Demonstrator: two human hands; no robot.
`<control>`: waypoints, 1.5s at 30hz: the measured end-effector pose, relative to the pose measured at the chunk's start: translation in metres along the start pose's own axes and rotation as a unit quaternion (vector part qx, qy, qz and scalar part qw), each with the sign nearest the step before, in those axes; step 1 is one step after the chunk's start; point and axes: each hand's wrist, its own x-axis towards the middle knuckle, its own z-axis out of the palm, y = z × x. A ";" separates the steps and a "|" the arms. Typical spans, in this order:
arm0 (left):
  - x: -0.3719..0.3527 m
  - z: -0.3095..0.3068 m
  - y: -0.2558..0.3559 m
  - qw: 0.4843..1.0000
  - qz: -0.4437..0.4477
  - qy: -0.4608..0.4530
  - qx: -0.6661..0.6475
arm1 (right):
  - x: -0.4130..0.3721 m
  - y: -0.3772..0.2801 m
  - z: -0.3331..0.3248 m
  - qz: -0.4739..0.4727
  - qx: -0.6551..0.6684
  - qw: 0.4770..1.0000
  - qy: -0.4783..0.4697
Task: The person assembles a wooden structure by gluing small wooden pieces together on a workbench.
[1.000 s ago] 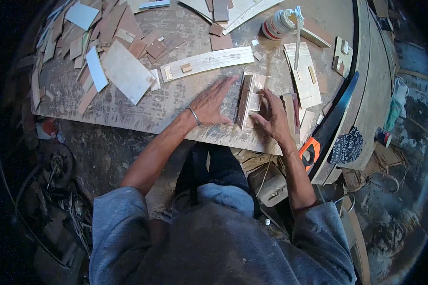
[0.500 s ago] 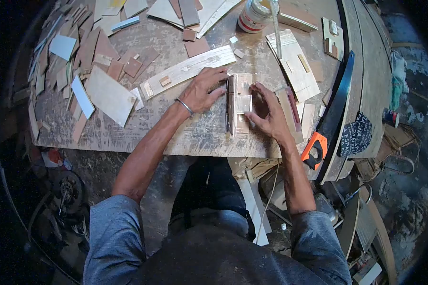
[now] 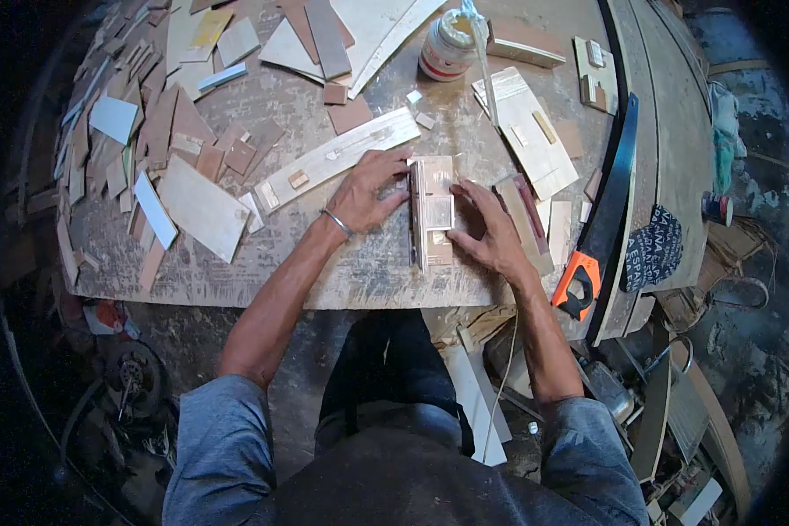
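A small wooden assembly (image 3: 438,212) with raised rectangular blocks rests on the workbench between my hands. My left hand (image 3: 366,195) is at its left side, fingertips close to the upper left edge, thumb and fingers apart. On the other side, my right hand (image 3: 493,230) has its thumb and fingers spread, their tips at the right edge of the assembly. Left of it a long pale wooden strip (image 3: 359,150) lies at a slant with small blocks on it. Beside my right hand lies a narrow piece with a reddish groove (image 3: 532,213).
Wood scraps (image 3: 203,206) cover the left of the workbench (image 3: 359,285). A glue jar (image 3: 448,50) with a stick stands at the back. A handsaw (image 3: 579,289) and a patterned cloth (image 3: 654,252) lie at the right. A pale board (image 3: 528,131) is behind my right hand.
The view has shifted, so the bench and its objects appear slightly lower and to the left at centre. My hands remain on either side of the assembly, in nearly the same pose.
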 end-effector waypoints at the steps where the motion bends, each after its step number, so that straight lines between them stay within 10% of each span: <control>1: 0.000 -0.001 -0.001 1.000 0.011 0.000 0.004 | -0.001 0.000 0.000 0.002 -0.008 1.000 -0.002; 23: 0.000 0.003 0.004 1.000 -0.002 0.004 0.005 | -0.004 -0.001 -0.006 0.042 0.033 0.998 -0.022; 45: 0.004 0.006 0.007 0.999 0.005 -0.019 0.050 | -0.027 -0.034 0.081 0.187 0.119 0.903 0.368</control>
